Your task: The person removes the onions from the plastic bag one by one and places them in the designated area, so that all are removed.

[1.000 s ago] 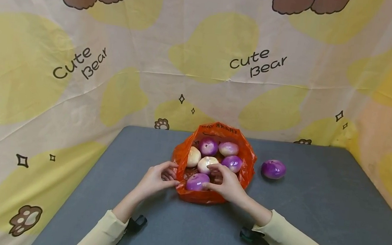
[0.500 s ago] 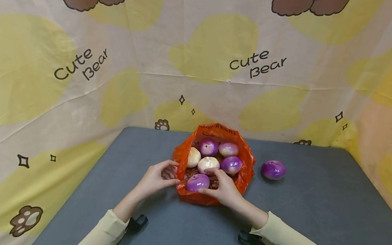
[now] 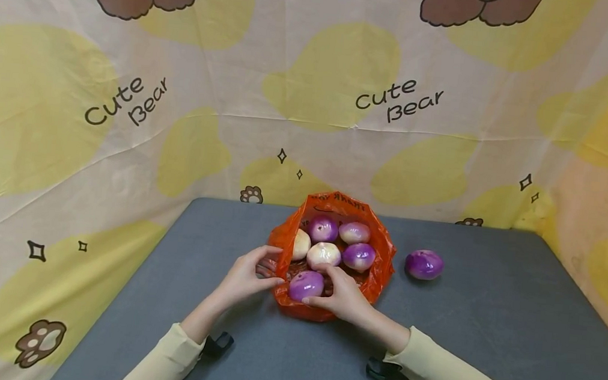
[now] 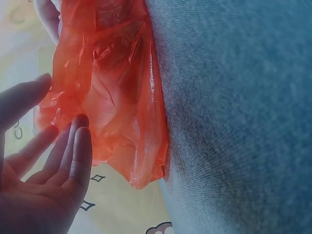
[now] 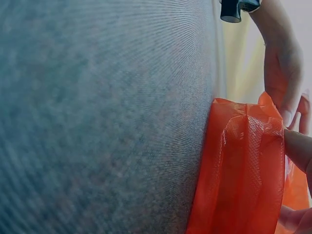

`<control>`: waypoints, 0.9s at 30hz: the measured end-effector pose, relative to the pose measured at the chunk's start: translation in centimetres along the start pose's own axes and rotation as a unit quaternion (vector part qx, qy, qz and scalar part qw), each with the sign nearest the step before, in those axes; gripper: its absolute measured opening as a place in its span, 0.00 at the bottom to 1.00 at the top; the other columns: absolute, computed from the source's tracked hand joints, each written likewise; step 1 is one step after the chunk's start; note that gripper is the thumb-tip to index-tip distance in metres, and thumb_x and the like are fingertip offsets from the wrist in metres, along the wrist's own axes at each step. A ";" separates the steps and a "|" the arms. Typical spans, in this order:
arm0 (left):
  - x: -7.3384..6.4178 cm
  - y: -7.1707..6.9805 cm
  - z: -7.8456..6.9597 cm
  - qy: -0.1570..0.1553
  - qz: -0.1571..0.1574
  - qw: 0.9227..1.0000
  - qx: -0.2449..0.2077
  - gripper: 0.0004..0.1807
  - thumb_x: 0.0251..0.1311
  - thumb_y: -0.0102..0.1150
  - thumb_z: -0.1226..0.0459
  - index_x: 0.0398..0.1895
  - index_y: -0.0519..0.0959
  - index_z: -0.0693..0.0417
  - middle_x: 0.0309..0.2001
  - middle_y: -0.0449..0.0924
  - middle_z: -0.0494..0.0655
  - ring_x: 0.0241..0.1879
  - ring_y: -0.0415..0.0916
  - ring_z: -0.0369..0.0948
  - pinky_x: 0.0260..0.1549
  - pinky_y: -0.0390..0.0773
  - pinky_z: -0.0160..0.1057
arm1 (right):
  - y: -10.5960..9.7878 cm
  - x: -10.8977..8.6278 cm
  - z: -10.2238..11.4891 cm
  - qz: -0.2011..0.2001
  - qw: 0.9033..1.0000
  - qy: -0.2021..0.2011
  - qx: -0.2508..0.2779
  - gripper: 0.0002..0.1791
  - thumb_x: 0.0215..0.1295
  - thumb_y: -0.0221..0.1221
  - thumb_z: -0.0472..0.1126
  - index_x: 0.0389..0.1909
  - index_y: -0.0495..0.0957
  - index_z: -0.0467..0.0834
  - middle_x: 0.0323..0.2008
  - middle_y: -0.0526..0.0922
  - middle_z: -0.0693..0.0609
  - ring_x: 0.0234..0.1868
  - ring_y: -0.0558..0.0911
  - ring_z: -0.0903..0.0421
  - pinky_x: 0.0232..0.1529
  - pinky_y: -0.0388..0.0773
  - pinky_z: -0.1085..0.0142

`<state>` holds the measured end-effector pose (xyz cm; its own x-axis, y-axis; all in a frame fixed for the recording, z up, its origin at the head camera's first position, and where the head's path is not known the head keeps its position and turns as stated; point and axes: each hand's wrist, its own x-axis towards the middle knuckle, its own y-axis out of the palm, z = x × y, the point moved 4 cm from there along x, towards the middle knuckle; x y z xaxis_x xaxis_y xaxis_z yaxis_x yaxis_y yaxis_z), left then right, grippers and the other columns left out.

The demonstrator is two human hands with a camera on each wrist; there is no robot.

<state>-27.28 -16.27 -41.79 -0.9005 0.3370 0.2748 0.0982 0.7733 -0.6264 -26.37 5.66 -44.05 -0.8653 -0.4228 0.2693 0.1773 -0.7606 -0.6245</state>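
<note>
Both pale yellow sleeves (image 3: 461, 376) end in loose cuffs (image 3: 413, 346), each with a small black device (image 3: 382, 370) just beneath.

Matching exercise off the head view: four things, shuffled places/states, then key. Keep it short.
Things
1. Left hand
2. Right hand
3. Plastic bag
4. Lone purple onion

Places and states
A. Orange-red, mouth open, with onions inside
B. On the grey table, to the right of the bag
C. At the left edge of the bag
D. Thumb and fingers at the front purple onion in the bag

Pairs: 1-C, 2-D, 3-A, 4-B
</note>
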 end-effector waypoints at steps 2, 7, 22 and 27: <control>0.0 0.1 0.0 0.001 0.000 1.000 -0.002 0.31 0.47 0.73 0.61 0.57 0.73 0.50 0.45 0.80 0.46 0.38 0.80 0.40 0.39 0.81 0.35 | 0.1 0.1 0.0 -0.001 1.000 -0.002 -0.018 0.40 0.45 0.73 0.53 0.57 0.71 0.39 0.53 0.78 0.46 0.51 0.78 0.52 0.50 0.78 0.56; 0.1 0.2 -0.2 0.010 0.000 1.000 -0.005 0.31 0.47 0.73 0.62 0.57 0.73 0.51 0.43 0.80 0.46 0.37 0.80 0.40 0.38 0.81 0.37 | 0.3 0.3 0.1 0.004 0.999 -0.009 -0.038 0.40 0.45 0.73 0.53 0.58 0.71 0.41 0.55 0.78 0.47 0.55 0.77 0.50 0.56 0.73 0.52; -0.1 0.2 -0.1 0.000 0.013 1.000 -0.003 0.32 0.48 0.72 0.61 0.58 0.72 0.50 0.42 0.80 0.47 0.37 0.79 0.40 0.40 0.81 0.40 | 0.4 0.4 0.0 0.007 1.000 0.012 -0.018 0.39 0.45 0.73 0.51 0.58 0.71 0.41 0.54 0.78 0.46 0.52 0.78 0.51 0.53 0.76 0.53; -0.1 0.2 -0.3 0.002 0.009 1.000 -0.003 0.31 0.48 0.72 0.61 0.58 0.72 0.50 0.42 0.80 0.46 0.37 0.79 0.41 0.39 0.81 0.41 | -0.2 0.2 0.3 -0.002 1.000 0.021 0.011 0.40 0.44 0.74 0.52 0.58 0.71 0.41 0.53 0.78 0.48 0.48 0.79 0.55 0.46 0.79 0.59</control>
<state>-27.03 -16.05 -41.75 -0.8971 0.3522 0.2669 0.1162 0.7708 -0.6264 -26.42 5.58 -43.64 -0.8851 -0.3984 0.2405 0.1830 -0.7731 -0.6072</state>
